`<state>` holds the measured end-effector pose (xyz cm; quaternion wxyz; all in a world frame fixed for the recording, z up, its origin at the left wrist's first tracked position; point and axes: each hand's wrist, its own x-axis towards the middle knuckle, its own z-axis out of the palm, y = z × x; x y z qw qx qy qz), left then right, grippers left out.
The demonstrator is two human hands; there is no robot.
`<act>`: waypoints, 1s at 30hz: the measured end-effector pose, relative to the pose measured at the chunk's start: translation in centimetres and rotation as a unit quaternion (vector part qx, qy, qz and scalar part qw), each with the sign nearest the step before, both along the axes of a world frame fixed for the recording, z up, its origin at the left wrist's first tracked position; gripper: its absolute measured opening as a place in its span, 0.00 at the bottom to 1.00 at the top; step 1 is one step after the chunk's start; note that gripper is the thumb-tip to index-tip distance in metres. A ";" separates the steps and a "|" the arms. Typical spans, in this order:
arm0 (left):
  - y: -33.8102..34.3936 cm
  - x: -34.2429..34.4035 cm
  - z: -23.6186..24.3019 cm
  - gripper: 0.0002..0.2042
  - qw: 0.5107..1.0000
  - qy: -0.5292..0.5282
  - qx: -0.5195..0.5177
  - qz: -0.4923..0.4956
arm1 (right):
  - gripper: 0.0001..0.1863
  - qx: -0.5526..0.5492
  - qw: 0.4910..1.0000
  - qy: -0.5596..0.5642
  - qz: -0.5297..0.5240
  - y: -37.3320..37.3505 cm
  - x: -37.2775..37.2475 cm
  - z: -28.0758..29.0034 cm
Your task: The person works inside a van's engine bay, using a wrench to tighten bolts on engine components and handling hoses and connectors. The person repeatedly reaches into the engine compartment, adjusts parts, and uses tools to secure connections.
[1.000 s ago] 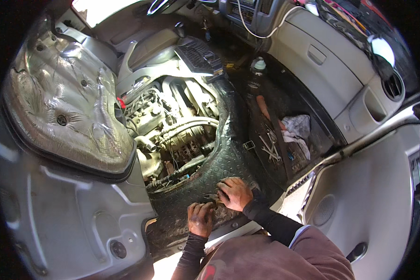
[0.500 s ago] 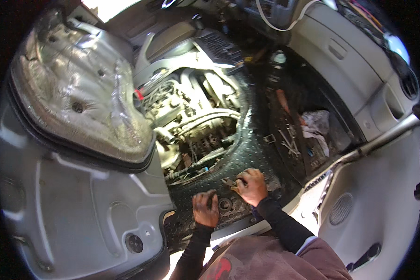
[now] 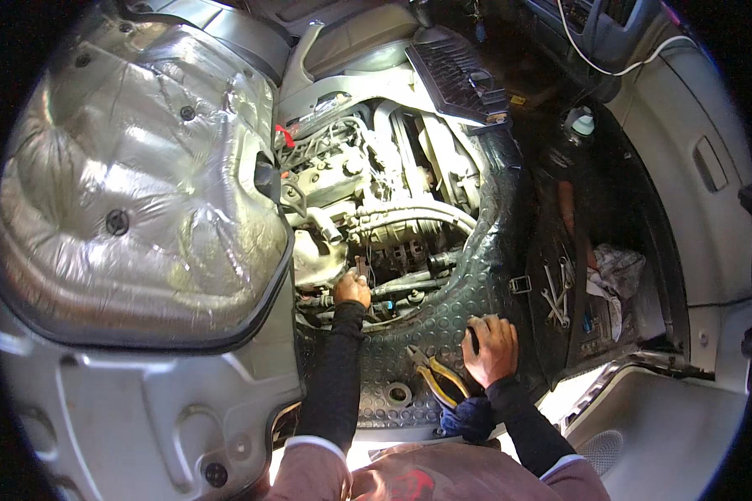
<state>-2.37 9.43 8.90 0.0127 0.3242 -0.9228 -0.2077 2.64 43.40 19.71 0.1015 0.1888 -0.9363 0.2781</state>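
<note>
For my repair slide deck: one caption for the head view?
Left hand reaches into the exposed engine; right hand rests on the studded rubber mat beside yellow-handled pliers.

I see a raised cover lined with crinkled silver foil (image 3: 134, 184) filling the left side. A ribbed black mat (image 3: 455, 71) lies at the top, near a white cap (image 3: 582, 123). On the right, several wrenches (image 3: 556, 292) lie just beside a crumpled rag (image 3: 614, 271).

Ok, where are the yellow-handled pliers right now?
The pliers lie on the studded black mat, just left of the right hand, below the open engine bay.
</note>
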 end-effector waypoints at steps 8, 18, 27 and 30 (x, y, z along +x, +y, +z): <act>-1.3 -5.1 -10.2 0.05 0.996 0.057 0.034 0.053 | 0.12 0.022 0.999 -0.034 0.001 -0.6 -0.6 -0.3; -0.1 -6.2 -8.1 0.10 0.998 -0.051 -0.010 0.047 | 0.12 0.049 0.998 -0.036 -0.006 -1.1 -1.1 -0.8; -1.4 -6.7 -11.0 0.25 0.985 -0.167 0.047 0.001 | 0.15 0.023 0.999 -0.036 0.017 1.0 -1.4 -0.9; -2.1 -6.2 -8.9 0.29 0.996 -0.085 -0.016 0.038 | 0.13 -0.017 0.997 -0.077 0.008 1.3 -1.1 -0.2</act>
